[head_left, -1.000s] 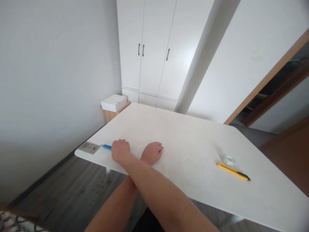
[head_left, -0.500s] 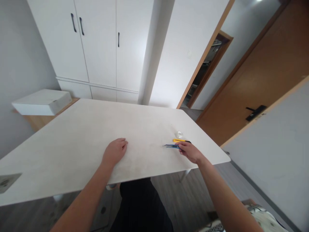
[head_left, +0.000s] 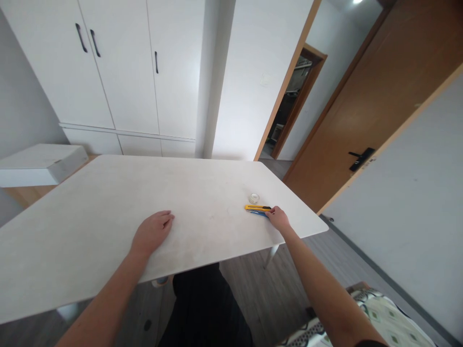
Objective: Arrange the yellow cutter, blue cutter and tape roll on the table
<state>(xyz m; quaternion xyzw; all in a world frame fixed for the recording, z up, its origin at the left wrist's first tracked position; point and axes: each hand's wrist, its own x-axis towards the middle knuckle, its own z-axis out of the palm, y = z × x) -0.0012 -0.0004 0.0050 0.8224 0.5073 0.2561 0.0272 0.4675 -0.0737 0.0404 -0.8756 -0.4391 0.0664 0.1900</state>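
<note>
On the white table (head_left: 202,193), my right hand (head_left: 279,219) pinches the right end of a slim blue pen-like tool (head_left: 257,212); its exact kind is too small to make out. Right along its far side lies a yellow utility knife (head_left: 253,207) with a black end, close to my fingertips. A small clear roll of tape (head_left: 254,198) sits just beyond the knife. My left hand (head_left: 152,232) rests on the tabletop to the left, fingers curled together, with nothing visible in it.
A white box (head_left: 39,164) stands on a wooden surface at the far left. White cabinets (head_left: 126,72) rise behind the table. To the right are a brown door (head_left: 379,91) and, below, a patterned cloth (head_left: 383,318).
My right hand has brought the blue tool against the near side of the yellow knife and lowered it there. The left hand stays resting on the table. The view has shifted to the right.
</note>
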